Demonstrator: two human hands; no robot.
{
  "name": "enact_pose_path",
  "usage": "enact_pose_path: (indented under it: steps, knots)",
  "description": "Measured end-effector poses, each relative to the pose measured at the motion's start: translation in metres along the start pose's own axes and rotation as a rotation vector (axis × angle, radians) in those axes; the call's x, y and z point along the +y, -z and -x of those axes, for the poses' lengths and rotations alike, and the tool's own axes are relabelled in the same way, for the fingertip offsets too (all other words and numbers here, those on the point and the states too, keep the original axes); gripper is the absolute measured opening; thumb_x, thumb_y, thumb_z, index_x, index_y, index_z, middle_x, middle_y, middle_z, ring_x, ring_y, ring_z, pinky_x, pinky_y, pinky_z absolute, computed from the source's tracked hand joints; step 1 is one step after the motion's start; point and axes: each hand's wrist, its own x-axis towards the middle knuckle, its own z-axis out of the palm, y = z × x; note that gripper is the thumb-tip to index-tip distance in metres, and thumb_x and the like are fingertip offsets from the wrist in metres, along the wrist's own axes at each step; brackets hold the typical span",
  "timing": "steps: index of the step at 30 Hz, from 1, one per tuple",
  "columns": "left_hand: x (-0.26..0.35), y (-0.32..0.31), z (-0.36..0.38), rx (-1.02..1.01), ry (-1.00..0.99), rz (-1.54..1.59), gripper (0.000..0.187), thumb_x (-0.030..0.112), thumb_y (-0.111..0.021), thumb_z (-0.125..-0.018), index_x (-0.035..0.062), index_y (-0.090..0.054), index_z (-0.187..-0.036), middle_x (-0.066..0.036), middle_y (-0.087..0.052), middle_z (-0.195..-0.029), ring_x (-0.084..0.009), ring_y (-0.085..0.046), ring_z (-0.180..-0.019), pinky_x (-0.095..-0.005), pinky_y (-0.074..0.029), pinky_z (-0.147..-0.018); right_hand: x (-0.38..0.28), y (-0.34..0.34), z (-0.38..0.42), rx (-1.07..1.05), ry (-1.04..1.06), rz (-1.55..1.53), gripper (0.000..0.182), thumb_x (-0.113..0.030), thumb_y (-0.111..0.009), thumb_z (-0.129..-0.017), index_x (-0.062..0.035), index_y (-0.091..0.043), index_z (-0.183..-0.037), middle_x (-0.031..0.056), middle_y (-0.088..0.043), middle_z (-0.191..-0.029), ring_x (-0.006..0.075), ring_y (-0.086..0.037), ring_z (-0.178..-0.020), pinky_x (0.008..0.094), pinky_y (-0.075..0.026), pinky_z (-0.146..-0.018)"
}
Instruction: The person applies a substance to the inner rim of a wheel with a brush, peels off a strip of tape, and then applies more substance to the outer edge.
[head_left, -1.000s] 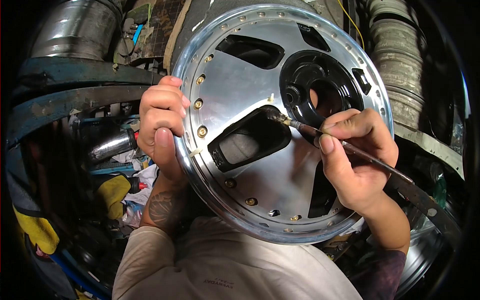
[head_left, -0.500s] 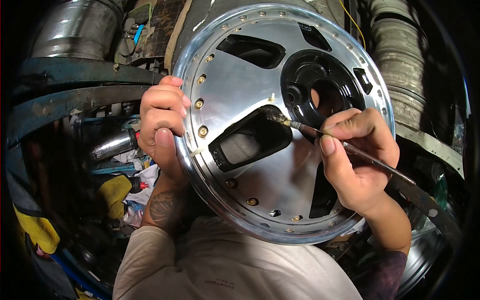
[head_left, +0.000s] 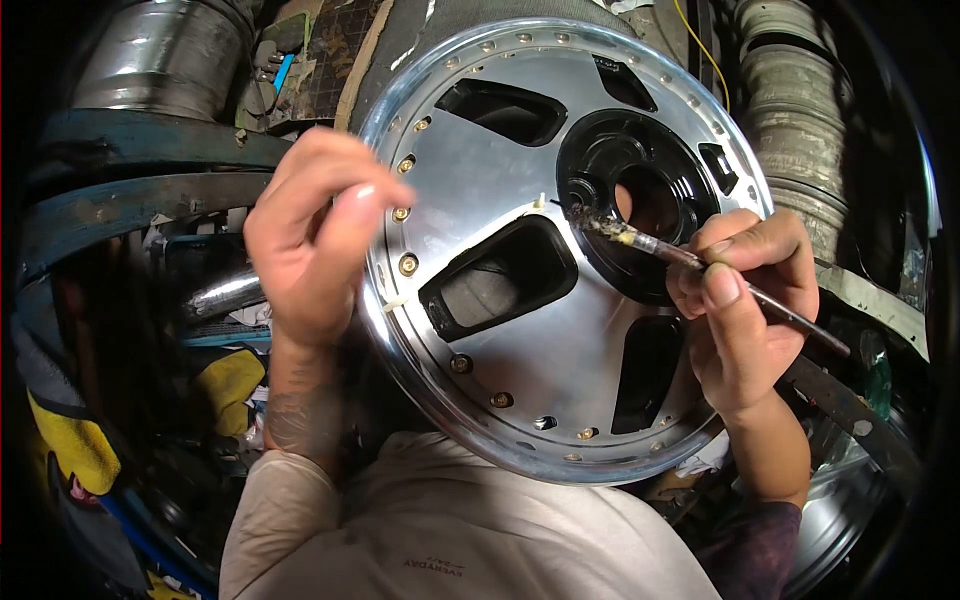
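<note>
A polished metal wheel rim (head_left: 505, 370) with a black hub (head_left: 640, 150) and black-edged openings lies tilted in front of me. My right hand (head_left: 755, 300) pinches a thin paintbrush (head_left: 690, 262) over the rim's right side. The brush's dark, clumped bristles are above the hub's left edge. My left hand (head_left: 320, 230) is at the rim's left edge, blurred, its fingers curled with thumb and forefinger close together; whether anything is between them is too blurred to tell. Gold-coloured bolts (head_left: 408, 264) line the rim's edge.
Stacked metal rims (head_left: 790, 110) stand at the back right and a metal drum-like rim (head_left: 160, 60) at the back left. Blue metal bars (head_left: 150, 200) run along the left. Below them is a yellow and grey cloth (head_left: 75, 440).
My left hand has let go of the rim's edge and risen slightly. The brush has moved right, out of the opening to the hub's edge. The rim has shifted slightly.
</note>
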Motion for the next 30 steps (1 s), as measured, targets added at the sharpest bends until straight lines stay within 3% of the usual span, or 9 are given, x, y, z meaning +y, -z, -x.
enact_pose_path:
  steps: [2,3,6,8,13,14,16,21,30]
  knots:
    - [0.021,-0.005,-0.019,-0.211,0.113,-0.195,0.017,0.015,-0.062,-0.084,0.0007,-0.069,-0.082,-0.008,-0.055,-0.084,-0.0166,-0.053,-0.078,-0.0315,-0.044,-0.079,0.0,0.002,-0.003,-0.022,0.026,0.031,0.012,0.003,-0.06,-0.085,0.0035,-0.05,-0.09,0.0128,-0.059,-0.083,0.008,-0.052,-0.066,0.0214,-0.044,-0.06]
    - [0.02,-0.008,-0.025,-0.272,0.113,-0.16,0.015,0.005,-0.067,-0.079,0.0015,-0.073,-0.091,-0.007,-0.058,-0.086,-0.0156,-0.056,-0.083,-0.0273,-0.045,-0.073,0.0,0.004,-0.004,-0.045,0.026,0.047,0.011,0.003,-0.06,-0.084,0.0034,-0.05,-0.09,0.0124,-0.059,-0.083,0.0082,-0.052,-0.066,0.0217,-0.044,-0.061]
    - [0.022,-0.013,-0.04,-0.364,-0.079,-0.297,0.014,0.005,-0.068,-0.079,0.0024,-0.073,-0.092,-0.006,-0.058,-0.088,-0.015,-0.057,-0.085,-0.0264,-0.044,-0.077,0.002,0.002,-0.001,-0.063,-0.033,0.136,0.01,0.004,-0.061,-0.081,0.0024,-0.054,-0.089,0.0093,-0.06,-0.083,0.0084,-0.054,-0.07,0.0232,-0.045,-0.07]
    - [0.023,-0.014,-0.045,-0.398,-0.079,-0.311,0.016,0.006,-0.07,-0.078,0.0033,-0.074,-0.094,-0.006,-0.057,-0.092,-0.0144,-0.056,-0.088,-0.0261,-0.044,-0.079,0.005,-0.001,0.0,-0.092,-0.029,0.136,0.012,0.005,-0.063,-0.08,0.003,-0.055,-0.088,0.0073,-0.06,-0.079,0.008,-0.054,-0.067,0.0239,-0.046,-0.073]
    - [0.025,-0.015,-0.049,-0.502,-0.044,-0.32,0.022,0.006,-0.073,-0.074,0.0039,-0.074,-0.096,-0.005,-0.056,-0.092,-0.0147,-0.055,-0.09,-0.0265,-0.044,-0.08,0.013,-0.001,-0.003,-0.133,0.058,0.217,0.01,0.007,-0.061,-0.08,0.0031,-0.053,-0.083,0.0035,-0.056,-0.072,0.0017,-0.044,-0.058,0.0182,-0.033,-0.05]
    - [0.026,-0.015,-0.05,-0.532,-0.029,-0.323,0.022,0.006,-0.073,-0.074,0.0041,-0.074,-0.096,-0.005,-0.056,-0.092,-0.0149,-0.055,-0.09,-0.0266,-0.044,-0.08,0.012,0.0,-0.002,-0.145,0.017,0.238,0.01,0.005,-0.061,-0.081,0.0024,-0.053,-0.085,0.0056,-0.057,-0.076,0.0034,-0.046,-0.061,0.0188,-0.036,-0.054]
    - [0.025,-0.017,-0.052,-0.557,-0.079,-0.362,0.024,0.007,-0.075,-0.071,0.0057,-0.074,-0.095,-0.005,-0.054,-0.089,-0.0163,-0.053,-0.086,-0.0274,-0.043,-0.077,0.006,0.001,-0.001,-0.172,-0.06,0.279,0.01,0.0,-0.061,-0.084,0.0008,-0.051,-0.088,0.01,-0.058,-0.085,0.0068,-0.05,-0.068,0.0201,-0.041,-0.061]
    - [0.024,-0.023,-0.061,-0.6,-0.241,-0.434,0.022,0.011,-0.078,-0.069,0.0096,-0.075,-0.091,-0.003,-0.05,-0.083,-0.0174,-0.05,-0.083,-0.0282,-0.041,-0.073,0.004,0.009,-0.002,-0.071,-0.015,0.082,0.012,-0.005,-0.058,-0.087,-0.0002,-0.048,-0.093,0.0105,-0.053,-0.081,0.0072,-0.044,-0.063,0.0206,-0.038,-0.054]
    - [0.026,-0.032,-0.058,-0.562,-0.276,-0.493,0.017,0.016,-0.079,-0.069,0.0114,-0.073,-0.084,-0.002,-0.048,-0.082,-0.0187,-0.048,-0.079,-0.0305,-0.04,-0.068,-0.003,0.011,-0.005,-0.03,-0.03,-0.027,0.013,-0.008,-0.055,-0.086,-0.002,-0.047,-0.093,0.0093,-0.05,-0.078,0.0067,-0.041,-0.061,0.0199,-0.036,-0.053]
